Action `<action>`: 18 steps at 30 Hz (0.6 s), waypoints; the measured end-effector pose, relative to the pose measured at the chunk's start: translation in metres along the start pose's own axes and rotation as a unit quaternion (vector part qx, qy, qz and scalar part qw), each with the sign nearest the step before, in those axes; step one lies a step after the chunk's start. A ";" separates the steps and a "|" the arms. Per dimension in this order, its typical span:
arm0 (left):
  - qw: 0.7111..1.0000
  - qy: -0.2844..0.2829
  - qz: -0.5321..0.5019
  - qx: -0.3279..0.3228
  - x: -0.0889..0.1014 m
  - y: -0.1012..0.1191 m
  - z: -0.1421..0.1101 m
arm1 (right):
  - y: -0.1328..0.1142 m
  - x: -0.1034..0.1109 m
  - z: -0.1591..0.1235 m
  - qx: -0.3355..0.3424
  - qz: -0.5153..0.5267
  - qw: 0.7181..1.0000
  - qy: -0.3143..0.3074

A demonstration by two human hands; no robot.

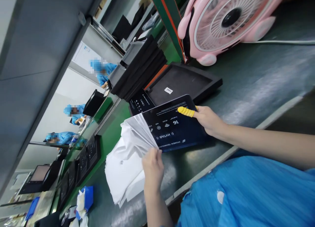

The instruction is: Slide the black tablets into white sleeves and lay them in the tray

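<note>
Tablet (179,126) between the two hands, above the bench (283,72): one end in a white bag (125,161), the other bare. Right hand (209,120) grips the bare end, thumb in a yellow finger cot (186,111) lying on the face. Left hand (153,164) closed, fingers pinching the bag's mouth at the tablet's near edge. Print on the face, upside down to the wearer: HYUNDAI TECHNOLOGY, HYTAB, 16, Android, AC/AX, 4GB; finer lines too small to read. Bag bears a small triangular mark.

Just beyond the held tablet: second tablet (141,102), similar icons and print, partly hidden. Beyond the right hand, a black tray (184,79); inside it a white barcode label (168,90), characters illegible. Past these, a stack of trays (140,69).

Off to the left hand's side, a blue box (89,195) holding crumpled white material (80,202); beyond that, more trays (98,154) with dark printed panels (91,151) in them. Pink fan (231,16) beyond the right hand, white cable (278,42) trailing. Far past the hands, three people (78,110) in blue caps and smocks.
</note>
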State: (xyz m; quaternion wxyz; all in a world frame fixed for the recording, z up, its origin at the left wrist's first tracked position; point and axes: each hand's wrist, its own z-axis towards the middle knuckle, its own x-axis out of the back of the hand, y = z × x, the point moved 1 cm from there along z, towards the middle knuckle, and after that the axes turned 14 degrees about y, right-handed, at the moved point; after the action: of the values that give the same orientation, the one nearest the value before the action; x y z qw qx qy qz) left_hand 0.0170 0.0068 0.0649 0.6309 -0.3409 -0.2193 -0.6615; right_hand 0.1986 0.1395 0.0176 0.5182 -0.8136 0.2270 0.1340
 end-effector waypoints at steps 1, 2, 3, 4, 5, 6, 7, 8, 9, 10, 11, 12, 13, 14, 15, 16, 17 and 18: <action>0.999 0.003 -0.032 -0.015 -0.001 0.005 0.003 | 0.002 -0.002 -0.002 0.006 -0.009 1.000 -0.006; 0.998 0.005 -0.061 -0.019 -0.003 0.009 0.007 | 0.004 -0.004 -0.005 0.016 -0.020 1.000 -0.014; 0.996 0.007 -0.086 -0.009 -0.004 0.012 0.013 | 0.007 -0.006 -0.008 0.032 -0.035 0.999 -0.025; 0.994 0.006 -0.108 0.014 -0.005 0.013 0.019 | 0.010 -0.007 -0.010 0.053 -0.054 0.996 -0.037; 0.990 0.004 -0.130 0.045 -0.005 0.012 0.025 | 0.014 -0.008 -0.013 0.076 -0.075 0.993 -0.052; 0.985 0.003 -0.152 0.081 -0.005 0.010 0.031 | 0.017 -0.008 -0.014 0.100 -0.095 0.988 -0.067; 0.978 0.011 -0.169 0.119 -0.005 0.006 0.037 | 0.020 -0.008 -0.016 0.119 -0.115 0.983 -0.080; 0.970 0.028 -0.183 0.158 -0.004 0.002 0.042 | 0.023 -0.007 -0.017 0.134 -0.133 0.978 -0.090; 0.958 0.057 -0.197 0.200 -0.003 -0.002 0.046 | 0.025 -0.007 -0.018 0.142 -0.149 0.974 -0.099; 0.943 0.094 -0.209 0.242 -0.002 -0.005 0.049 | 0.028 -0.007 -0.019 0.146 -0.165 0.970 -0.105; 0.926 0.124 -0.222 0.279 -0.002 -0.006 0.051 | 0.029 -0.007 -0.021 0.146 -0.180 0.966 -0.114; 0.914 0.133 -0.236 0.301 -0.002 -0.005 0.051 | 0.031 -0.008 -0.022 0.145 -0.193 0.962 -0.125; 0.912 0.114 -0.250 0.306 -0.002 -0.001 0.050 | 0.032 -0.010 -0.023 0.141 -0.202 0.959 -0.138; 0.915 0.075 -0.260 0.300 -0.002 0.005 0.048 | 0.033 -0.012 -0.023 0.134 -0.207 0.957 -0.151; 0.919 0.024 -0.265 0.290 -0.002 0.013 0.044 | 0.033 -0.014 -0.022 0.124 -0.209 0.957 -0.160; 0.921 -0.030 -0.269 0.281 -0.001 0.021 0.039 | 0.033 -0.016 -0.021 0.113 -0.206 0.958 -0.163; 0.918 -0.078 -0.275 0.275 0.001 0.029 0.034 | 0.033 -0.017 -0.019 0.102 -0.199 0.962 -0.157; 0.913 -0.114 -0.281 0.272 0.002 0.035 0.029 | 0.033 -0.018 -0.016 0.091 -0.190 0.967 -0.143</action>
State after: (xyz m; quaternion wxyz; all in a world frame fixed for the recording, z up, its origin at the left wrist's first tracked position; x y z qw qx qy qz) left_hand 0.0569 0.0222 0.0811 0.4580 -0.1541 -0.5478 -0.6829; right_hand 0.1658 0.1173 0.0072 0.6334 -0.7634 0.0028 0.1267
